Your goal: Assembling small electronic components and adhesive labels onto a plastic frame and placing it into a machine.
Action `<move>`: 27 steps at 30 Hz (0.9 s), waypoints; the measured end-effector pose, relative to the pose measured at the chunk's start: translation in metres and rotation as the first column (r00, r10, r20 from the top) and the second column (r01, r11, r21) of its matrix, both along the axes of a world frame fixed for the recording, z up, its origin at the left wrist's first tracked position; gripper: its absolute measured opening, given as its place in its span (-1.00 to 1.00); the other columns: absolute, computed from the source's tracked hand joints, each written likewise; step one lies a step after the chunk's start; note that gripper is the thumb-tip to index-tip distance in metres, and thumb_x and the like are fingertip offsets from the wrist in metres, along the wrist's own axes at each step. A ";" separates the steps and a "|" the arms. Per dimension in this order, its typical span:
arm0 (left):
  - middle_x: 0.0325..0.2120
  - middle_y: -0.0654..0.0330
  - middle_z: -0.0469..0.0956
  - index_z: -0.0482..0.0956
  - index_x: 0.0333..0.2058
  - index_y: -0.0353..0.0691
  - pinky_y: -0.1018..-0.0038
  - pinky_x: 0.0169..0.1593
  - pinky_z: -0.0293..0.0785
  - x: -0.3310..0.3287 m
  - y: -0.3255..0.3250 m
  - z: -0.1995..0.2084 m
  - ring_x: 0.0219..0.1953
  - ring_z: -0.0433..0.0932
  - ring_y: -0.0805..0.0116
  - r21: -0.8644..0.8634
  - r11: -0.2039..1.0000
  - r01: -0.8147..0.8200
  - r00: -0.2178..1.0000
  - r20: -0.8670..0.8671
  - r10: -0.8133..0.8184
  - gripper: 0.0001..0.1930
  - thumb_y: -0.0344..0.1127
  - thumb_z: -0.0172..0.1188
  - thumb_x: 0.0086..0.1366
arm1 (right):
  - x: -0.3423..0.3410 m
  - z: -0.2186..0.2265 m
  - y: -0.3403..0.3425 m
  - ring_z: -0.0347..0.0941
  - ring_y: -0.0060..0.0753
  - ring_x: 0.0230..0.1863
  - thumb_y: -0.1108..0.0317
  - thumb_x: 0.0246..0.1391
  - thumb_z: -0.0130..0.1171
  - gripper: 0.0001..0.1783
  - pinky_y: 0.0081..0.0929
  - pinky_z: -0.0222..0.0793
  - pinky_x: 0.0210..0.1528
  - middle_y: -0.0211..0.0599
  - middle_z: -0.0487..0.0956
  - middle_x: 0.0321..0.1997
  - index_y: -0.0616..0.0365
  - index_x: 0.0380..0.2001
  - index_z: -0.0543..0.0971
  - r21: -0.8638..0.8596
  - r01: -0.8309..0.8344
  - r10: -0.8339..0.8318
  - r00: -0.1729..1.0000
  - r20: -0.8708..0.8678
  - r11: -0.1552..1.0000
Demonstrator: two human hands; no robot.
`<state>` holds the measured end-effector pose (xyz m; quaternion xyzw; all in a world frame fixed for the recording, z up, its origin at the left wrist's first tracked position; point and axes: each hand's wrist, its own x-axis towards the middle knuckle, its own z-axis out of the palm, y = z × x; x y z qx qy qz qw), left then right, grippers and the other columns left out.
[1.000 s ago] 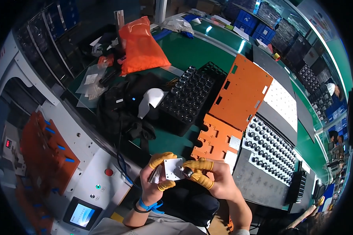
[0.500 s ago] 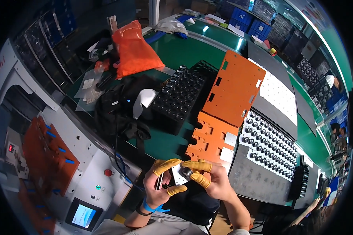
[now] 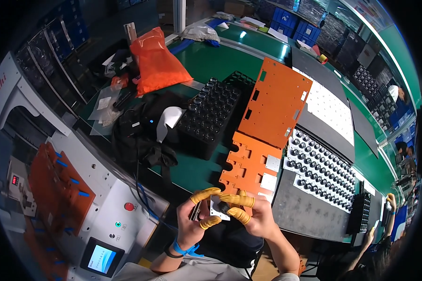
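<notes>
Raised together at chest height: left hand (image 3: 195,220) and right hand (image 3: 251,216), yellow-capped fingertips (image 3: 239,200) pinching a small grey plate (image 3: 216,207) between them. Beyond, orange jig (image 3: 248,165), black tray (image 3: 212,112), orange bag (image 3: 155,63).

Both hands wear yellow rubber finger cots on the thumbs and several fingers, the rest left bare. The left hand (image 3: 192,222) has a bright blue band around its wrist with a dark strap just below it. The right hand (image 3: 258,218) shows no band. Below the wrists, both forearms are bare and unsleeved.
</notes>
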<state>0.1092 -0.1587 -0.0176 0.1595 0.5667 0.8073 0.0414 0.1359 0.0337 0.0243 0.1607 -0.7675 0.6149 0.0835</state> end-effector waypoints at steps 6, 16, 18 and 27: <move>-0.37 0.49 0.46 0.59 0.15 -0.34 0.72 -0.32 0.20 0.003 0.004 0.005 -0.43 0.28 0.72 0.167 0.984 0.055 0.969 0.228 -0.093 -0.33 -0.03 0.54 0.18 | 0.000 0.002 0.002 0.45 -0.34 -0.44 0.45 0.17 0.37 -0.63 -0.44 0.35 -0.39 -0.24 0.59 -0.37 0.26 0.05 0.67 0.061 0.008 -0.008 1.000 0.000 0.998; -0.28 0.35 0.62 0.58 0.14 -0.36 0.71 -0.45 0.28 -0.001 -0.003 -0.007 -0.49 0.39 0.71 0.237 0.956 0.175 0.897 0.363 -0.254 -0.42 -0.05 0.43 0.30 | -0.001 0.004 0.005 0.49 -0.21 -0.42 0.46 0.16 0.36 -0.63 -0.36 0.42 -0.35 -0.22 0.60 -0.34 0.19 0.05 0.69 0.139 -0.045 0.048 0.999 -0.023 0.989; -0.27 0.34 0.63 0.57 0.14 -0.36 0.72 -0.46 0.28 -0.001 -0.002 -0.008 -0.49 0.39 0.71 0.248 0.952 0.178 0.880 0.393 -0.267 -0.42 -0.05 0.43 0.31 | -0.001 0.000 0.008 0.49 -0.20 -0.43 0.47 0.13 0.37 -0.62 -0.35 0.44 -0.34 -0.23 0.59 -0.35 0.16 0.05 0.69 0.189 -0.065 0.075 0.996 -0.048 0.980; -0.23 0.31 0.65 0.56 0.15 -0.37 0.69 -0.47 0.27 0.001 0.002 -0.014 -0.48 0.41 0.71 0.316 0.935 0.161 0.848 0.440 -0.295 -0.47 -0.06 0.33 0.39 | -0.004 0.006 0.007 0.48 -0.14 -0.15 0.47 0.04 0.42 -0.59 -0.34 0.46 -0.17 -0.20 0.57 -0.13 0.11 0.02 0.73 0.238 -0.069 0.088 0.993 -0.073 0.969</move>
